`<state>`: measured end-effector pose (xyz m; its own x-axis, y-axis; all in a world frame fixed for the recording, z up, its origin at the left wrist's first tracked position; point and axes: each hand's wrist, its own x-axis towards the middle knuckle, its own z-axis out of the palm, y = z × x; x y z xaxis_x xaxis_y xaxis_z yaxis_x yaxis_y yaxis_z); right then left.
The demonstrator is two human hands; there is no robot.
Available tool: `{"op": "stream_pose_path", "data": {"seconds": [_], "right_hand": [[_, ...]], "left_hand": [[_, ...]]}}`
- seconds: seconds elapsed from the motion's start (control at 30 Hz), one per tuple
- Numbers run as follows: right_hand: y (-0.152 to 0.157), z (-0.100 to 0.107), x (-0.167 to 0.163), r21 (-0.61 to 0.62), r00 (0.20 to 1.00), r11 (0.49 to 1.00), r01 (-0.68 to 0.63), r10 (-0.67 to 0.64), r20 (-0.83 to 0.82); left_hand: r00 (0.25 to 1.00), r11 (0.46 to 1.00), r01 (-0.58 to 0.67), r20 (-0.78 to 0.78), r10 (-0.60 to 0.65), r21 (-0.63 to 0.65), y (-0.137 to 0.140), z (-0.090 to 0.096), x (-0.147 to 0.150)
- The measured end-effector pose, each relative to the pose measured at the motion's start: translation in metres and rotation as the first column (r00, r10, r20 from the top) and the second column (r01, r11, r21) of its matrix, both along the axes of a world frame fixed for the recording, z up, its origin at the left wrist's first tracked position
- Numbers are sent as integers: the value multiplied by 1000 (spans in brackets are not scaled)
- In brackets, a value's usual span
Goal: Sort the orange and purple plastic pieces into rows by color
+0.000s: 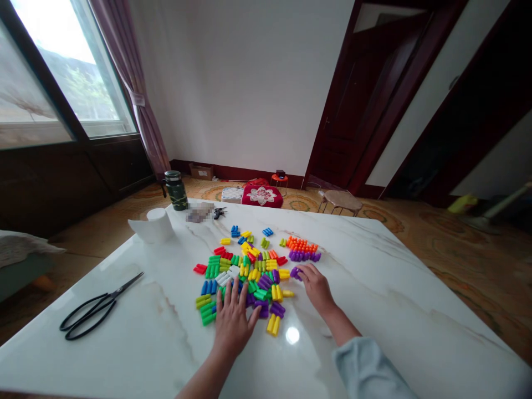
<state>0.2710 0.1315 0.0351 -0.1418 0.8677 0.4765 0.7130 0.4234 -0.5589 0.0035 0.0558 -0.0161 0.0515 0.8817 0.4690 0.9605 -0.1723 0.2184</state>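
Observation:
Many small plastic pieces shaped like joined tubes lie in a loose pile mid-table, in green (212, 267), yellow (273, 325), blue, red, white and purple. Over the near left of the pile my left hand (233, 318) rests with its fingers spread. My right hand (316, 289) is at the pile's right side, its fingers closed on a purple piece (296, 273). Just beyond it, orange pieces (302, 244) stand grouped in rows, with a row of purple pieces (305, 256) along their near side.
Black-handled scissors (100, 310) lie on the left of the white marbled table (415, 310). Farther back are a paper roll (158, 226), a dark green bottle (176, 191) and a small black tool (219, 212). Beyond the table stand a red stool (261, 196) and a brown stool (341, 200).

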Motion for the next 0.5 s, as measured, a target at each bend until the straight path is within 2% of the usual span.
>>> {"op": "stream_pose_path", "data": {"seconds": [0.13, 0.2, 0.33, 0.4, 0.5], "right_hand": [[20, -20, 19, -59, 993, 992, 107, -104, 54], [23, -27, 23, -36, 988, 987, 154, -153, 33], [20, -35, 19, 25, 940, 941, 338, -336, -64], [20, -42, 13, -10, 897, 906, 423, -421, -133], [24, -53, 8, -86, 873, 901, 426, -434, -224]], "left_hand": [[1000, 1000, -3, -5, 3, 1, 0, 0, 0], [1000, 1000, -1, -7, 1, 3, 0, 0, 0], [1000, 1000, -3, -9, 3, 4, 1, 1, 0], [1000, 1000, -2, -11, 2, 4, 0, 1, 0], [1000, 1000, 0, -12, 0, 9, 0, 1, 0]]}}
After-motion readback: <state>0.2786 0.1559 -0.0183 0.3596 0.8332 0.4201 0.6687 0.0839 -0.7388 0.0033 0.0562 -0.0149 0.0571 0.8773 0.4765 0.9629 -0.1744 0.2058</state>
